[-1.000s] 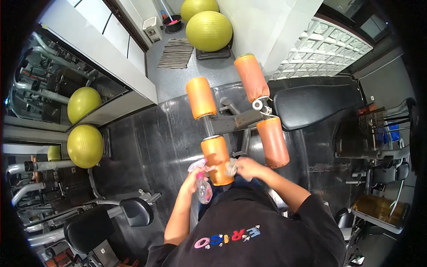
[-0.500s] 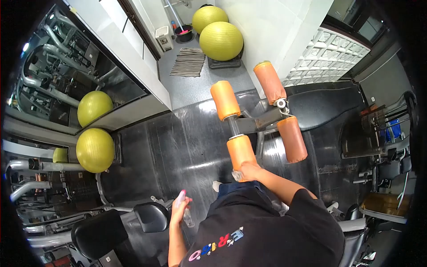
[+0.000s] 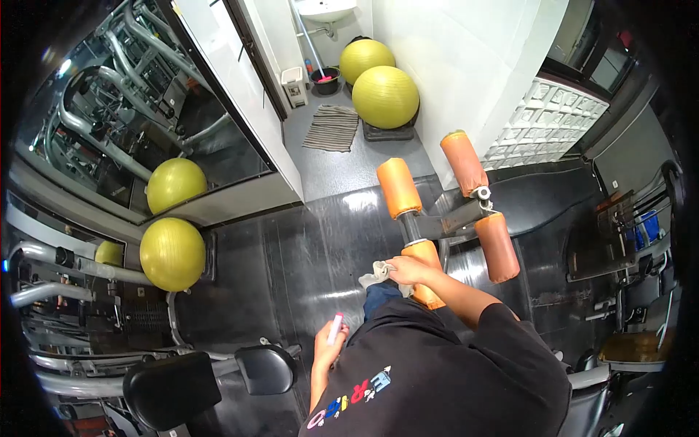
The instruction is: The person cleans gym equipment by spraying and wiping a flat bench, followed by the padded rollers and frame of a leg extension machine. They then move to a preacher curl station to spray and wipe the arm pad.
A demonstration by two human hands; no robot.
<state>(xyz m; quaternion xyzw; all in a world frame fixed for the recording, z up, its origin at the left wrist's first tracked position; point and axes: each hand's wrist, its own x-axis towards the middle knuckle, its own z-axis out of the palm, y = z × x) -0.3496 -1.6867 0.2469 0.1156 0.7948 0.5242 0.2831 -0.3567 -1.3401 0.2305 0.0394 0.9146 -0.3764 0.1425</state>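
Observation:
My left hand (image 3: 327,348) is wrapped round a spray bottle (image 3: 336,329) with a white and pink top; most of its body is hidden behind the fingers. A crumpled grey cloth (image 3: 376,275) is bunched in my right hand (image 3: 408,270). That hand overlaps the near orange foam roller (image 3: 423,255), with the cloth hanging past the roller's left side. Farther along the same bar sits a second orange roller (image 3: 399,188). To the right, two browner padded rollers (image 3: 464,163) are mounted on the machine, beside a black bench pad (image 3: 542,200).
A yellow-green exercise ball (image 3: 172,253) stands at left by the mirror (image 3: 138,109). Two more balls (image 3: 386,97), a striped mat (image 3: 332,128) and a black bucket (image 3: 325,81) are at the back. Black machine pads (image 3: 172,390) lie at lower left.
My right hand has lifted the cloth from the near end of the orange roller toward its upper left. The left hand has turned the bottle upright-looking, and the whole view has shifted.

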